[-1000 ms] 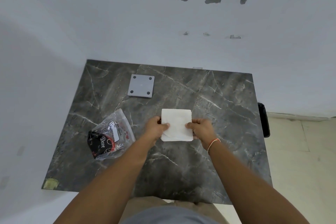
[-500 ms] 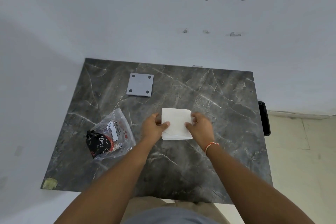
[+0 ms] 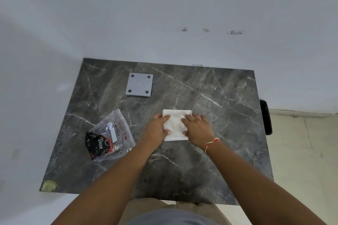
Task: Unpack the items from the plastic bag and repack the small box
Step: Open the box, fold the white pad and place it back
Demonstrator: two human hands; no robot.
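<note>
A flat white square packet (image 3: 176,124) lies in the middle of the dark marble table (image 3: 219,111). My left hand (image 3: 158,129) grips its left edge, thumb on top. My right hand (image 3: 196,128) rests on its right half, fingers spread flat over it and thumb at its lower right edge. To the left lies a clear plastic bag (image 3: 111,135) with a black "Dove" item inside, apart from both hands.
A grey square plate (image 3: 140,87) with four dark holes sits at the table's back left. A black object (image 3: 266,117) hangs off the table's right edge. A yellowish tape patch (image 3: 48,186) marks the front left corner. White walls stand behind and to the left.
The white packet went from held slightly raised to lying flat on the table. My right hand slid further over its top, fingers now spread on it.
</note>
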